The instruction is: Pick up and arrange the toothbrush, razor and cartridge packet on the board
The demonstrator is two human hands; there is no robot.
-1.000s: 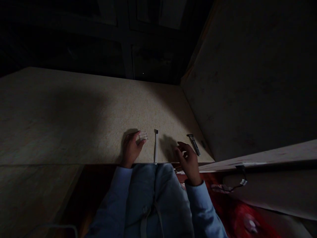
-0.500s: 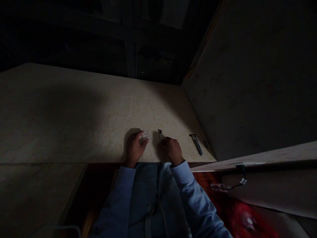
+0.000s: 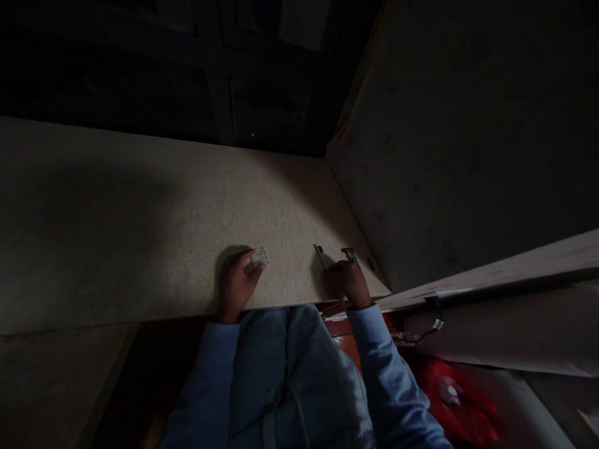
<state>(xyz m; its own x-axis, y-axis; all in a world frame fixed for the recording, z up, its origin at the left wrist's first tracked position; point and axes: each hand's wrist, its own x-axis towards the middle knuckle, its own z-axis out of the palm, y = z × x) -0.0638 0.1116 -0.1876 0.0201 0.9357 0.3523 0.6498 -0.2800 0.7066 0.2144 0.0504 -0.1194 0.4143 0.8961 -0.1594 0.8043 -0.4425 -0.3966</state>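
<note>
My left hand [image 3: 236,282] rests near the front edge of the table, thumb and fingers closed on a small clear ribbed plastic piece [image 3: 261,256]. To the right, my right hand [image 3: 350,282] pinches a thin toothbrush [image 3: 321,252] with a dark-bristled head pointing away from me; its lower handle is hidden by the fingers. Just beyond that hand lies a razor [image 3: 349,252], head showing and most of its handle covered by my knuckles.
A small dark object [image 3: 371,264] lies close to the wall [image 3: 449,137] on the right. The pale table [image 3: 196,206] stretches far to the left. Below on the right are a black cable [image 3: 428,333] and a red bag [image 3: 461,405].
My right hand has moved right with the toothbrush, away from my left hand and over to the razor, partly covering it. My left hand keeps the clear piece. The view has shifted slightly.
</note>
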